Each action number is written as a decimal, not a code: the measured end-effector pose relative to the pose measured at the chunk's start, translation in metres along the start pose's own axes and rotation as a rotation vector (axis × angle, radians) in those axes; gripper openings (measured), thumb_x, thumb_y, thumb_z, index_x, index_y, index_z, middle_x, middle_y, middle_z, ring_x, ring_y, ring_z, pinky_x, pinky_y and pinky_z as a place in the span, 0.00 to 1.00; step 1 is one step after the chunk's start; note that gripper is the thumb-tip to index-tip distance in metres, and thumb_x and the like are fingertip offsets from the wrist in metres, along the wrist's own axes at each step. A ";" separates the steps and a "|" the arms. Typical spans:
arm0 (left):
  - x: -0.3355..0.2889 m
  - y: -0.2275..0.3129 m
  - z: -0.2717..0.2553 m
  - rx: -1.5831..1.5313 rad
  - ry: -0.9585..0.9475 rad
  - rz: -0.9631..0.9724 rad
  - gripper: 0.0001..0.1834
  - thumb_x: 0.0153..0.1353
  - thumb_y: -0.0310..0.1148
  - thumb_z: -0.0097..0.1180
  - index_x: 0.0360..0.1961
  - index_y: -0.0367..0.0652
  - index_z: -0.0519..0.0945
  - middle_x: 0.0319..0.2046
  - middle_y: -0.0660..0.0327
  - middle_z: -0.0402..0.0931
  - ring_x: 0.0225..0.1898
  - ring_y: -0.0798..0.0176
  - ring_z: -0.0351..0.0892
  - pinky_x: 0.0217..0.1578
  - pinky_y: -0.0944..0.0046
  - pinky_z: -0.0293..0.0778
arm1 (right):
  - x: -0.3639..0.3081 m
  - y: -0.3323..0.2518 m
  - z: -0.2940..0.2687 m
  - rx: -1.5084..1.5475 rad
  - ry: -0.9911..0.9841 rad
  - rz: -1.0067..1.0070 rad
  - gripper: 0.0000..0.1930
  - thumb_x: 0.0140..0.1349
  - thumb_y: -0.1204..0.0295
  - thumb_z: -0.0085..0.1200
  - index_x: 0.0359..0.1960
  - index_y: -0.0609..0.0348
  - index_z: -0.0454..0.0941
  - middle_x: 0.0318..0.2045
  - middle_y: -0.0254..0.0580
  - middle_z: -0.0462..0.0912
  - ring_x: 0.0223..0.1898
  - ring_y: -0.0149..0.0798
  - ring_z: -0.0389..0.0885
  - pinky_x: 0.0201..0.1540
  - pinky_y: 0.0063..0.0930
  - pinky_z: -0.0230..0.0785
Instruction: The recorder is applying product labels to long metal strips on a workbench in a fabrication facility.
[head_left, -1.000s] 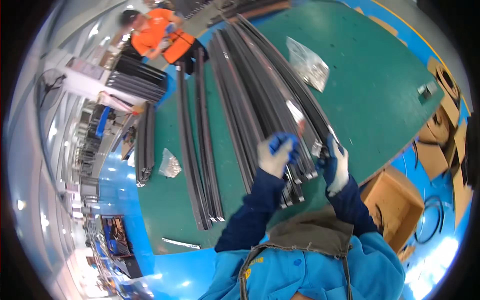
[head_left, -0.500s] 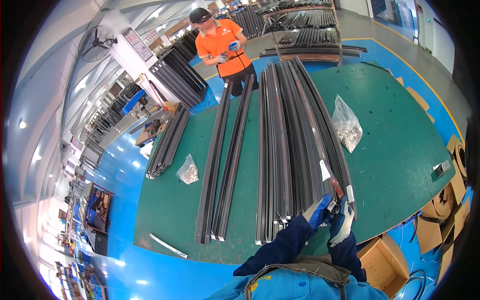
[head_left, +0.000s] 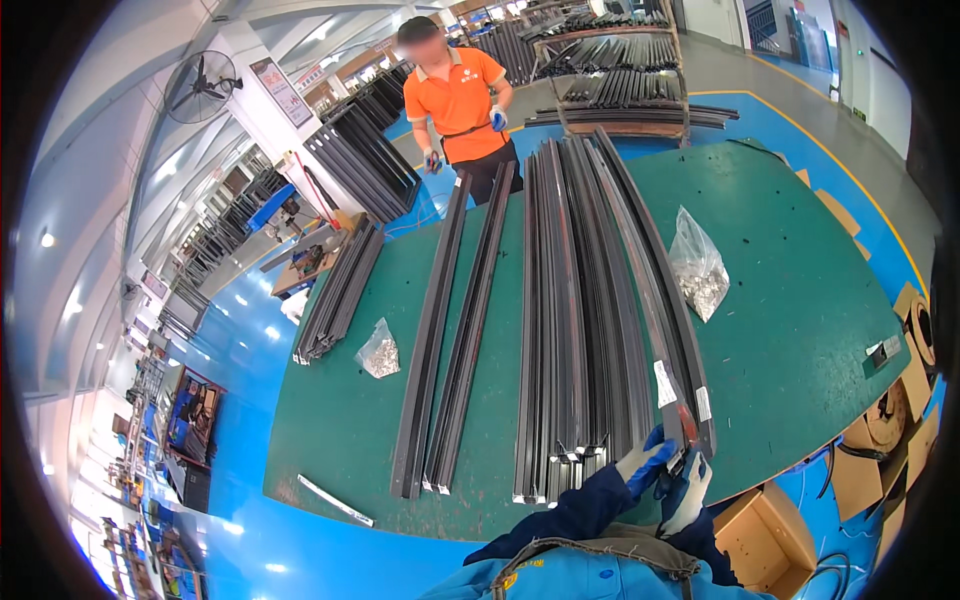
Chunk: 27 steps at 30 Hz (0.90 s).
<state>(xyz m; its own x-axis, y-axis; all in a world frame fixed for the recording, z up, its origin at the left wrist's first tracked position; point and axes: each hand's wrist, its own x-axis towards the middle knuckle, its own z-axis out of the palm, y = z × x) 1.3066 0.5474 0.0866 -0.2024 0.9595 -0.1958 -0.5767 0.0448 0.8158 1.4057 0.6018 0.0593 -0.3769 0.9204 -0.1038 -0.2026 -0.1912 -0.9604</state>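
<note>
My left hand [head_left: 645,463], in a white and blue glove, is closed at the near end of a long dark metal profile [head_left: 677,402]. My right hand [head_left: 687,496], gloved alike, closes on the same end from below, and its fingertips partly hide the tip. This profile carries a white label and a reddish patch near its end. On its left lies a thick bundle of dark profiles [head_left: 575,330]. Close along its right side runs another labelled profile [head_left: 694,365].
Two profiles [head_left: 432,340] lie apart on the green table [head_left: 790,370]. A bag of small metal parts [head_left: 700,275] is to the right, a smaller bag [head_left: 380,352] to the left. Across the table stands a person in orange [head_left: 460,105]. An open cardboard box [head_left: 765,540] sits below the near edge.
Both my hands and the profile's end have come nearer to me, and a gap shows between it and the bundle. The person opposite has lowered one hand and moved the hands apart.
</note>
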 end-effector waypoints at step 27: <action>0.013 -0.007 -0.013 -0.161 0.149 -0.123 0.24 0.55 0.34 0.59 0.52 0.43 0.66 0.36 0.59 0.74 0.34 0.66 0.73 0.36 0.66 0.73 | 0.009 -0.081 -0.021 -0.139 -0.184 0.218 0.15 0.64 0.67 0.44 0.41 0.67 0.77 0.20 0.36 0.76 0.15 0.26 0.66 0.17 0.15 0.59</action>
<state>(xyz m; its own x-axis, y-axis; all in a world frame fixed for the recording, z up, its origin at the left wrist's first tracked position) 1.2975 0.5561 0.0710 -0.2302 0.8975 -0.3762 -0.7204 0.1028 0.6860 1.4373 0.6330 0.1304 -0.5577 0.7834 -0.2745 0.0219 -0.3167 -0.9483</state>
